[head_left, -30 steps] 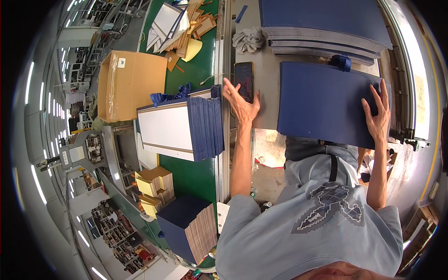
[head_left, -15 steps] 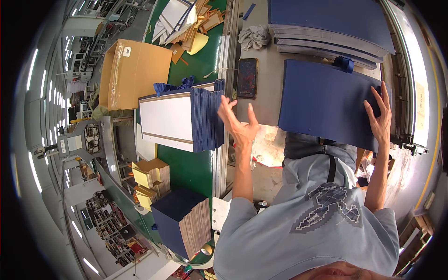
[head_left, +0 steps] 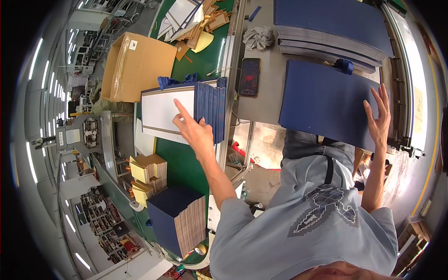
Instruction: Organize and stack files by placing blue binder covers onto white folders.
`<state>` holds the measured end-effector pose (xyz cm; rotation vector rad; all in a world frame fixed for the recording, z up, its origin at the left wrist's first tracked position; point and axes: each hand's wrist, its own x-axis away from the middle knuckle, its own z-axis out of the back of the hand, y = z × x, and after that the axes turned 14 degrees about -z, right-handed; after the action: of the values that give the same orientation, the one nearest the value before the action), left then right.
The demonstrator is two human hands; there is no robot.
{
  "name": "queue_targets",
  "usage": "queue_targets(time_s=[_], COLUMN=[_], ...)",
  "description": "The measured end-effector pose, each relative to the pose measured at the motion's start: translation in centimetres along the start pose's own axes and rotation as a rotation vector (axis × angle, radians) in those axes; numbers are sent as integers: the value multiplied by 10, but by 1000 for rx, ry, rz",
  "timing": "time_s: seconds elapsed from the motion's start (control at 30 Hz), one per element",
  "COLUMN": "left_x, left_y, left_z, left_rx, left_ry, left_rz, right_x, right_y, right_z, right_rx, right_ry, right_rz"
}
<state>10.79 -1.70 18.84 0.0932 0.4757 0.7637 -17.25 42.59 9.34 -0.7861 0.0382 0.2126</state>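
Observation:
My left hand (head_left: pixel 196 133) is over the stack of white-faced boards with blue edges (head_left: pixel 163 107), its index finger stretched out over the top board. Nothing is held in it, and its other fingers are partly bent. Fingers apart, my right hand (head_left: pixel 379 116) rests at the right edge of a large dark blue board (head_left: pixel 326 100) lying on the grey worktable in front of me. A bunch of blue ribbon (head_left: pixel 344 66) sits at that board's far edge. More blue ribbon (head_left: pixel 177 81) lies along the far side of the white-faced stack.
Beyond the blue board is a pile of blue-covered boards (head_left: pixel 331 23). A phone (head_left: pixel 249 77) and a crumpled grey cloth (head_left: pixel 258 38) lie on the worktable. An open cardboard box (head_left: pixel 140 67), loose card scraps (head_left: pixel 193 23) and a tall blue-topped stack (head_left: pixel 175 219) occupy the green bench.
My left hand has swung left from beside the phone to over the white-faced stack. My right hand stays at the blue board's right edge. The view has shifted slightly.

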Motion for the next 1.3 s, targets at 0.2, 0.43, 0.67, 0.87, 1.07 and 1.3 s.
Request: queue_targets(time_s=[0.2, 0.43, 0.67, 0.87, 1.07, 1.3], left_x=[0, 46, 76, 78, 70, 78], left_y=[9, 94, 169, 157, 144, 162], left_z=[4, 8, -7, -13, -68, -121], left_rx=[5, 259, 505, 608, 674, 689], left_ry=[3, 1, -6, 85, -38, -232], left_rz=[-22, -291, -377, -700, -556, -600], right_x=[20, 53, 59, 37, -4, -14], right_y=[-60, -145, -192, -88, 64, 96], right_z=[-23, -73, -124, -32, 62, 34], right_rx=[-117, -888, -1075, -940, -604, -48], right_ry=[-80, -989, -960, -528, -19, 221], right_rz=[82, -335, -439, -396, -552, -292])
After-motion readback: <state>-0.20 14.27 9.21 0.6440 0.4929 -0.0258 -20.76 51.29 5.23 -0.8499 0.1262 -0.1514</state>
